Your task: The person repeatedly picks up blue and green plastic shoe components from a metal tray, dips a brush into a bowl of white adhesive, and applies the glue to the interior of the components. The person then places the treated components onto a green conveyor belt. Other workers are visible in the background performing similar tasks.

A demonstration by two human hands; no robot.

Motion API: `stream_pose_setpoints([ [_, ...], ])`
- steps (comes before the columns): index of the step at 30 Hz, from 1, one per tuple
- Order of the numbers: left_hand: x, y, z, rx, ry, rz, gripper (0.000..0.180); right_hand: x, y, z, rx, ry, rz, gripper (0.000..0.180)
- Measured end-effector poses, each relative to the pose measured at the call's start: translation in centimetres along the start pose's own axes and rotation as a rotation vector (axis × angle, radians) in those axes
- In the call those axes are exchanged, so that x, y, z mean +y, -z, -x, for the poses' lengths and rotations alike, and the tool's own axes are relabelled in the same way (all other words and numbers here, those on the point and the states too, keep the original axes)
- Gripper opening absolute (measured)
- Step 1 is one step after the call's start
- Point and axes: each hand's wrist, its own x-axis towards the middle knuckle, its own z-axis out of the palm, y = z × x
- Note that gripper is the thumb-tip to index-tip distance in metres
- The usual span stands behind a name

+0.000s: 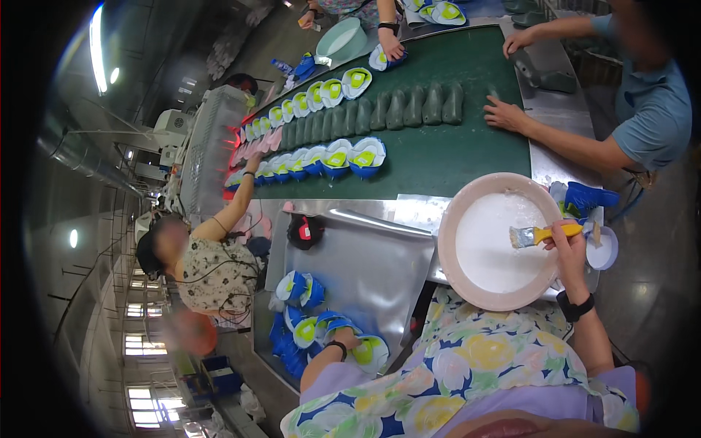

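Down at the near right edge of the metal tabletop (365, 270), the right hand (569, 244) has its grip closed around the yellow handle of a flat brush (537, 235), whose pale bristles lie over the white paste filling a wide, round, pinkish basin (456, 219). Meanwhile the left hand (349, 342) reaches to the near left edge, its fingers closed on a blue, white and lime shoe upper (371, 352) beside a heap of matching uppers (299, 321).
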Motion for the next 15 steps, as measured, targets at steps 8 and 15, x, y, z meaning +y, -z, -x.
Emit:
stream_pose_setpoints([
  [8,2.3,18.3,5.5,0.860,-0.188,0.111,0.050,-0.5,-1.9,0.1,-0.169,0.091,0.099,0.016],
  [15,15.0,22.3,1.7,1.497,-0.675,-0.021,0.052,0.7,-2.7,3.3,-0.191,0.116,0.122,0.020],
])
